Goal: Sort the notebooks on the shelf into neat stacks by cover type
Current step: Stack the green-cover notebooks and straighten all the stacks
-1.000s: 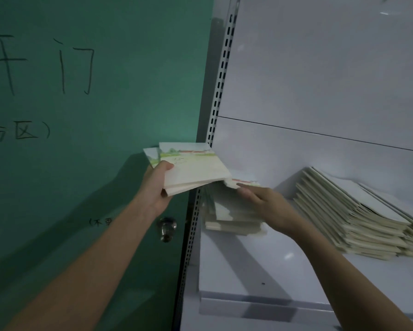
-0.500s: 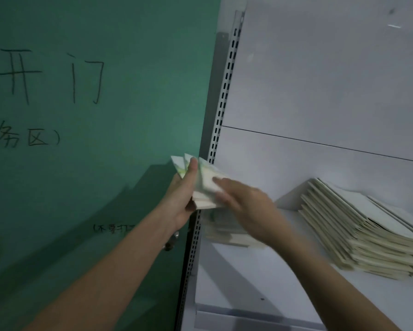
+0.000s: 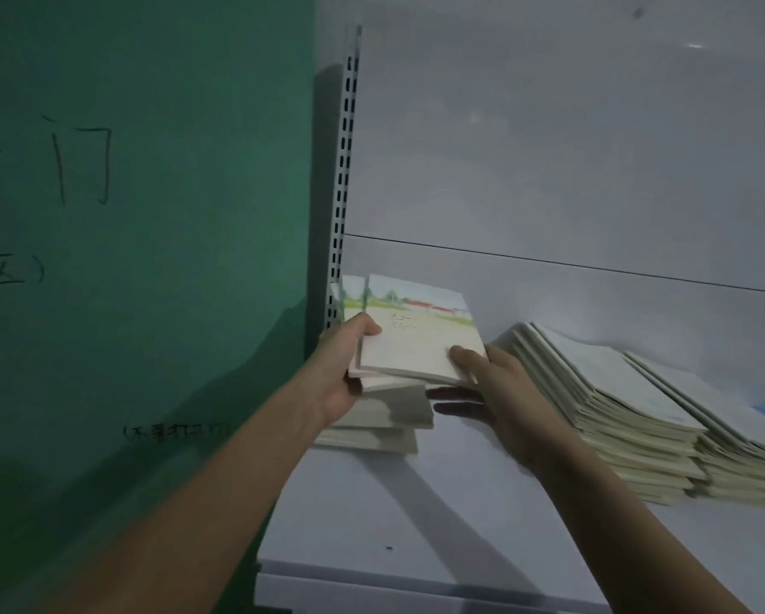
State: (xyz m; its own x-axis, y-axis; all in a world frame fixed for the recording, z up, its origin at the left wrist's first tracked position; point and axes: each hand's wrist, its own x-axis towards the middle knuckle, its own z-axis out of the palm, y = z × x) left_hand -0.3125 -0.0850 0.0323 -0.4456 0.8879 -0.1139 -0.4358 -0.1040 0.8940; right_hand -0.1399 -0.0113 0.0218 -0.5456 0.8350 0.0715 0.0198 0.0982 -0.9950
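Head view: landscape-cover notebooks [image 3: 420, 339], cream-edged, in left grip [image 3: 343, 370] and right grip [image 3: 500, 392], both pinching them.

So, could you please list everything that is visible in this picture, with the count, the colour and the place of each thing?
held notebooks: a few, landscape cover on top, between both hands above the left pile
left pile: one, cream, uneven, shelf's left end
fanned stacks: two, cream, slanted, right side of shelf
shelf: one, white
slotted upright: one, grey, shelf's left edge
green door: one, handwritten black characters, left
left hand: grip on the notebooks' left edge
right hand: grip on their right corner
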